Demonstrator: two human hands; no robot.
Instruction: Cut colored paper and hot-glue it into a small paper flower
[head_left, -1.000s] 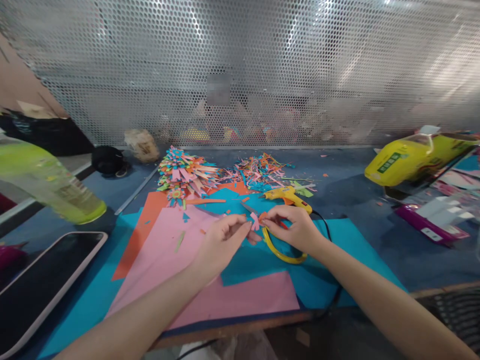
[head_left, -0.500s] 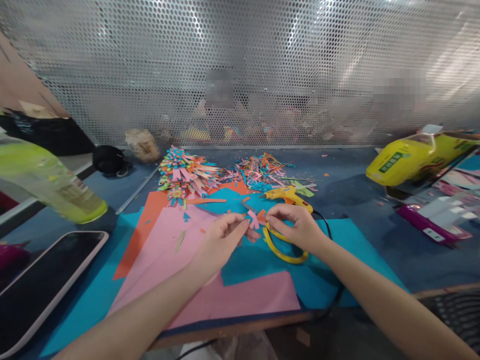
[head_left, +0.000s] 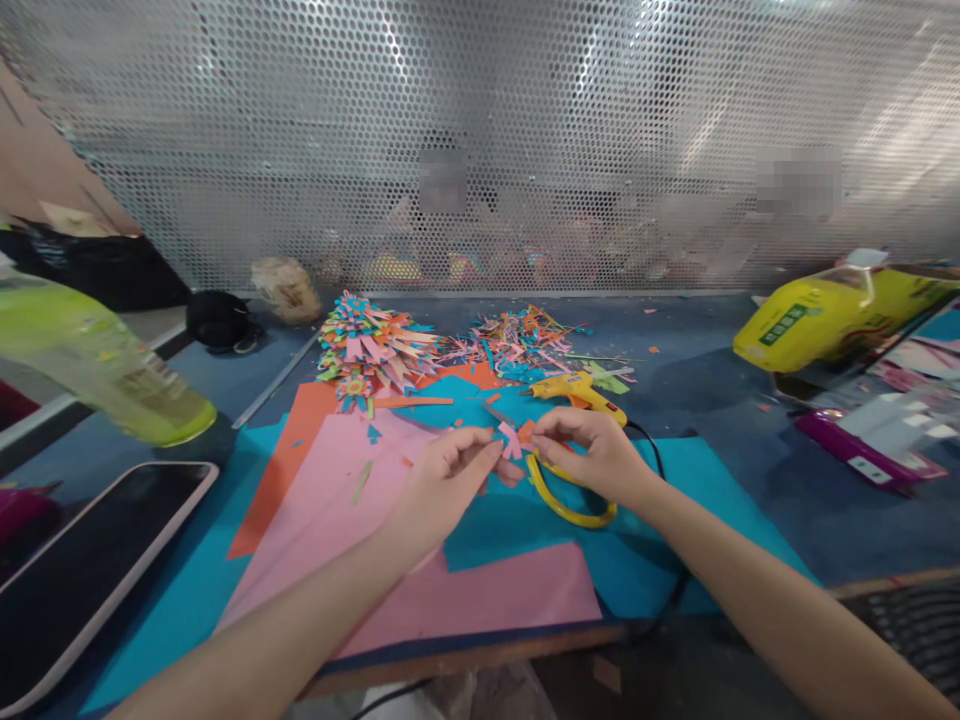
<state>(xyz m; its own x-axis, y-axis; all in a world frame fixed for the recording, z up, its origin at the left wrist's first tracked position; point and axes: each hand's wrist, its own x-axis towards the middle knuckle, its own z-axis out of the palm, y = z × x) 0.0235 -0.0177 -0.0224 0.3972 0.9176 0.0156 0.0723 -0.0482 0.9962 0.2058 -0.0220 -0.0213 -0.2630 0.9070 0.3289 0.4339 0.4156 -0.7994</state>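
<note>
My left hand (head_left: 450, 475) pinches a small pink fringed paper piece (head_left: 511, 441) between thumb and fingers. Close beside it, my right hand (head_left: 589, 450) is closed on a small orange paper piece (head_left: 526, 432); the two pieces meet or overlap, I cannot tell which. Under the right hand lie scissors with yellow handles (head_left: 576, 517), their blades partly hidden. Just beyond sits a yellow glue gun (head_left: 574, 388), its cord running down to the right. Sheets of pink paper (head_left: 322, 520), blue paper (head_left: 675, 500) and orange paper (head_left: 274, 480) lie beneath my hands.
Behind stand a pile of fringed paper flowers (head_left: 375, 345) and a heap of coloured paper strips (head_left: 521, 340). A phone (head_left: 97, 570) and a green bottle (head_left: 112, 365) are at left. To the right are a yellow bottle (head_left: 810, 315) and a purple tool (head_left: 862, 455). A perforated metal panel (head_left: 480, 90) rises behind.
Almost nothing differs. Both hands stay at the same spot with the paper pieces, with only a slight shift of the fingers and the pink piece.
</note>
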